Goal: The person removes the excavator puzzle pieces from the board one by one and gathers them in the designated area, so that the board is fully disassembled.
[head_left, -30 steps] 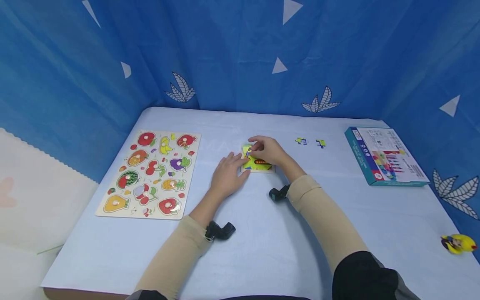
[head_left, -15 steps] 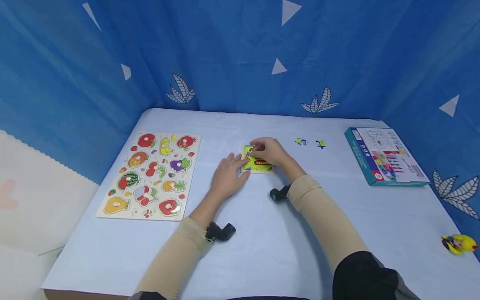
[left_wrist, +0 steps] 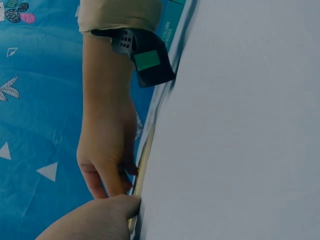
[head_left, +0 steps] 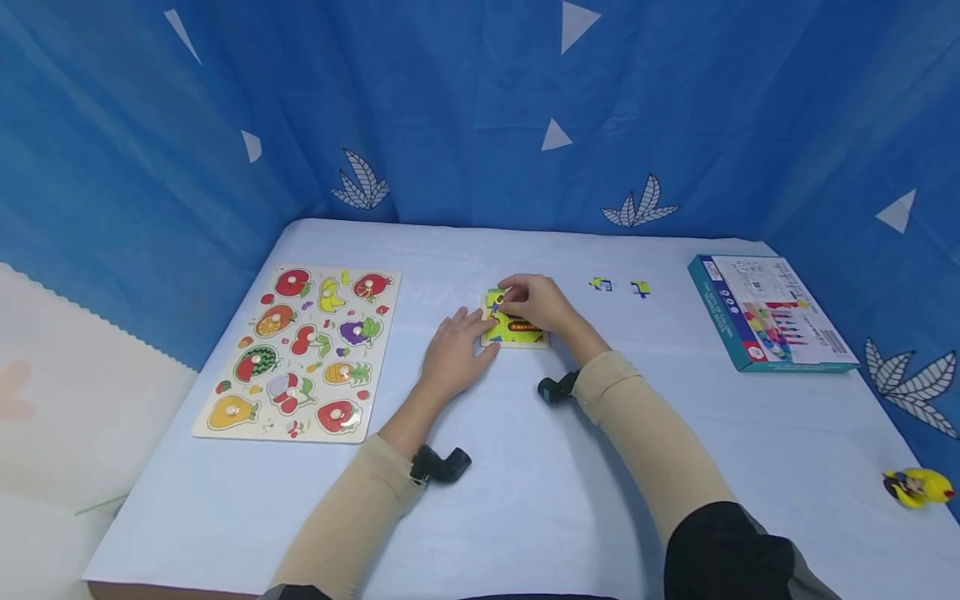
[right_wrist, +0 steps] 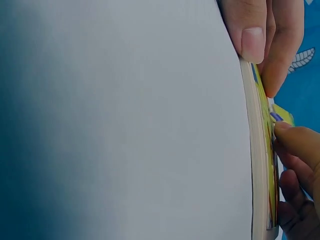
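Observation:
A small wooden jigsaw puzzle (head_left: 522,331) with a yellow picture lies mid-table between both hands. At its left side rests my left hand (head_left: 452,354), fingers extended, index fingertip on the picture and thumb at the near edge. In the right wrist view the left thumb (right_wrist: 252,44) presses the board's rim. My right hand (head_left: 542,302) is over the puzzle's far side. It pinches a yellow and purple puzzle piece (right_wrist: 283,114) between thumb and finger, and the piece stands tilted up from the board. The left wrist view shows the board (left_wrist: 144,162) edge-on, its top hidden.
Two loose puzzle pieces, a left one (head_left: 601,284) and a right one (head_left: 641,288), lie right of the right hand. A fruit knob board (head_left: 300,350) is at left. A teal-edged box (head_left: 776,312) and a yellow toy figure (head_left: 917,487) are at right. A blue curtain (head_left: 480,108) hangs behind.
The right hand's fingertips have shifted very slightly over the puzzle. The left hand stays in place, and the loose pieces have not moved.

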### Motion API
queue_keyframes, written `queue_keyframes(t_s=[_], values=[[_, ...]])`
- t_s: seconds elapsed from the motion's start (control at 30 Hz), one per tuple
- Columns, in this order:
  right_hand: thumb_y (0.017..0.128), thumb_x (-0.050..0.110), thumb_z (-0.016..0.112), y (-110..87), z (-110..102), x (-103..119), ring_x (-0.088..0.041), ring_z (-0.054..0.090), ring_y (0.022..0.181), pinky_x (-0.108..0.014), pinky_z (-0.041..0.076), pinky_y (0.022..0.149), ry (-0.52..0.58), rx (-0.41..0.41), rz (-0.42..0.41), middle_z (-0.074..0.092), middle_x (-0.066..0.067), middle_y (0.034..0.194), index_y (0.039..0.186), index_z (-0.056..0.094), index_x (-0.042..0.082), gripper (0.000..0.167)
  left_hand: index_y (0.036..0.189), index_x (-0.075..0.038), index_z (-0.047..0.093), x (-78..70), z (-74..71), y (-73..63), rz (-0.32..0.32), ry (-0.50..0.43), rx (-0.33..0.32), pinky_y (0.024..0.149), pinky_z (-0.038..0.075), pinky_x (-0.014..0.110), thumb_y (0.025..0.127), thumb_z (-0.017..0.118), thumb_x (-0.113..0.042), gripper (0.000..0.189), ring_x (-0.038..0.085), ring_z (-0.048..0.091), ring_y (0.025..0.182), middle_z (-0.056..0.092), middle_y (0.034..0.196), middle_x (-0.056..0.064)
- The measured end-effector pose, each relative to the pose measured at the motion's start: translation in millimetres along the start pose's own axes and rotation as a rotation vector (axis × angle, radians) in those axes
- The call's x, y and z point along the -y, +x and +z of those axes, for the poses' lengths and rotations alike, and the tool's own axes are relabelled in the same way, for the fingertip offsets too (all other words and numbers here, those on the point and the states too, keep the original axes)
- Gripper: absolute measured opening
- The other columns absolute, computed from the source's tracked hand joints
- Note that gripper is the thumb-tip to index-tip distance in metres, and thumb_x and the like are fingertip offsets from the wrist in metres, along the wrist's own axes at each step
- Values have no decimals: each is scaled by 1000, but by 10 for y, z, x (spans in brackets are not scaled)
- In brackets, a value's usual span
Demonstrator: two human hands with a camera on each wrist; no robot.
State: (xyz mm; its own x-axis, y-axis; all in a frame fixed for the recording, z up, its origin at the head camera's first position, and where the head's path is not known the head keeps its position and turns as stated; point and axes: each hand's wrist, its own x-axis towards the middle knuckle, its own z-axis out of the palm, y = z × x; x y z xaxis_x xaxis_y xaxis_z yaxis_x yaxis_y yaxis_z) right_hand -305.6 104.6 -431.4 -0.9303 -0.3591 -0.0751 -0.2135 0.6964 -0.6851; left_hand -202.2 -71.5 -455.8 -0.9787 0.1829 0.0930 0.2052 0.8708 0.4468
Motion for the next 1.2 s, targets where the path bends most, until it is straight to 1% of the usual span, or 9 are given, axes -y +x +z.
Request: queue_keyframes(t_s=[0.2, 0.37, 0.57, 0.73, 0.87, 1.03, 1.1, 1.2], values=[[90, 29, 74, -8, -69, -51, -17, 61, 97, -33, 54, 91, 35, -5, 48, 69, 1, 101, 133, 64, 21, 44, 139, -26, 58, 0, 16, -3, 6, -21, -3, 125, 20, 46, 97, 59, -43, 46, 26, 29, 151, 46, 155, 2], [91, 32, 73, -32, -235, -113, -19, 58, 101, -35, 53, 91, 57, -22, 93, 68, 0, 104, 136, 62, 21, 48, 140, -26, 57, -5, 16, -5, -1, -17, -1, 126, 19, 45, 97, 58, -44, 47, 26, 29, 151, 45, 156, 1], [95, 26, 68, -40, -493, -256, -22, 52, 103, -36, 48, 88, -36, -85, 128, 65, -3, 110, 140, 58, 18, 47, 141, -27, 56, -15, 11, -6, -16, -15, -7, 126, 18, 44, 97, 59, -44, 48, 26, 28, 152, 44, 156, 2], [98, 22, 63, -20, -654, -399, -25, 51, 106, -39, 48, 91, -109, -97, 171, 63, -7, 117, 143, 54, 16, 47, 141, -26, 57, -7, 8, -9, -16, -18, -15, 126, 18, 44, 97, 59, -43, 47, 26, 28, 152, 45, 156, 2], [99, 19, 60, 0, -714, -487, -26, 52, 109, -42, 49, 97, -139, -84, 207, 62, -9, 120, 145, 52, 16, 46, 140, -26, 57, 3, 12, -11, -10, -27, -19, 126, 18, 44, 96, 60, -43, 47, 26, 28, 151, 45, 155, 2], [101, 18, 57, 12, -745, -558, -30, 53, 120, -49, 44, 108, -179, -73, 221, 61, -13, 126, 146, 50, 13, 46, 140, -26, 57, 1, 20, -9, -7, -28, -17, 126, 17, 43, 96, 59, -44, 48, 25, 28, 152, 45, 155, 1], [101, 18, 56, 12, -752, -569, -31, 52, 123, -51, 42, 110, -194, -75, 226, 60, -14, 127, 146, 50, 13, 45, 140, -26, 57, -1, 17, -7, -8, -26, -17, 126, 17, 43, 96, 59, -44, 48, 25, 28, 152, 45, 155, 1], [101, 18, 57, 8, -755, -561, -31, 50, 123, -51, 42, 110, -211, -81, 243, 59, -14, 127, 146, 50, 12, 46, 140, -26, 57, -1, 15, -5, -7, -27, -17, 126, 18, 43, 96, 59, -44, 48, 25, 28, 152, 45, 155, 1]])
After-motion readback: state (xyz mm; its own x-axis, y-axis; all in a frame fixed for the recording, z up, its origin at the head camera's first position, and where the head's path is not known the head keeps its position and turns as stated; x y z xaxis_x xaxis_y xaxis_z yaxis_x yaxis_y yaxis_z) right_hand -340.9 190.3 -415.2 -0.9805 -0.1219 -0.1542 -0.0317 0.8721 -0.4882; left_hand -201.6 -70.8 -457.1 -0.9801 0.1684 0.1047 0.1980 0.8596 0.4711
